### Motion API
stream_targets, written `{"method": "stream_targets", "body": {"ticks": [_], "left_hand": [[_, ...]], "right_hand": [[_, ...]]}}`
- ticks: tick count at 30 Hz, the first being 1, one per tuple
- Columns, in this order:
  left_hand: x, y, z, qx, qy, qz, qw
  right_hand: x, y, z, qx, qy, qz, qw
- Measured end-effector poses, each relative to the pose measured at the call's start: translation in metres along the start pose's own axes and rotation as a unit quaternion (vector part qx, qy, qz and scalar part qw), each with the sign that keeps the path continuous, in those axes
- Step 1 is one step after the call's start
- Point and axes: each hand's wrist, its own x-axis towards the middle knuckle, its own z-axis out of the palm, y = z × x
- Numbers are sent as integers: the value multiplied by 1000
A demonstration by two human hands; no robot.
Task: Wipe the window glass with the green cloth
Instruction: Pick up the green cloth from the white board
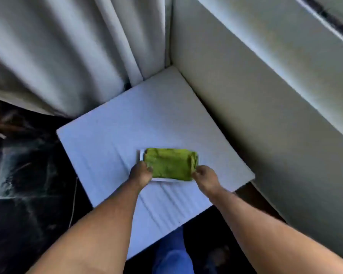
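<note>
Head view, one frame. We counted the following.

One green cloth [170, 164], folded into a thick pad, lay on one thin white sheet or card [142, 155] whose edges showed at the cloth's left and near sides. Both rested on one white surface [107, 135] set in a corner.

Two bare hands, both at the cloth's near edge. Our left hand [141, 174] was at the near-left corner, its fingers curled onto the cloth; whether they pinched the cloth or only the sheet under it, we could not tell. Our right hand [205, 176] was at the near-right corner, fingers pressed together on the folded edge of the cloth.

One curtain [57, 46], pale and pleated, hung behind the surface on the left. One pale wall panel [236, 86] ran along the right. One dark marbled floor [24, 175] lay below. One blue trouser leg [172, 252] showed under the surface's near edge.
</note>
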Motion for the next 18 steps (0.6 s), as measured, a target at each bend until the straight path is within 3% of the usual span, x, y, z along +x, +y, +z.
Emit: {"method": "stream_targets", "body": {"ticks": [4, 8, 11, 14, 18], "left_hand": [[29, -6, 20, -91, 41, -53, 994], [36, -6, 25, -149, 37, -73, 985], [37, -7, 19, -245, -27, -88, 965], [26, -3, 2, -379, -92, -100, 915], [-2, 26, -37, -436, -186, -46, 880]], "right_hand": [[45, -18, 39, -8, 28, 80, 996], [58, -31, 50, 90, 64, 118, 987], [57, -36, 44, 223, -14, 86, 971], [45, -32, 18, 247, -66, 63, 965], [11, -27, -43, 285, -96, 5, 954]]}}
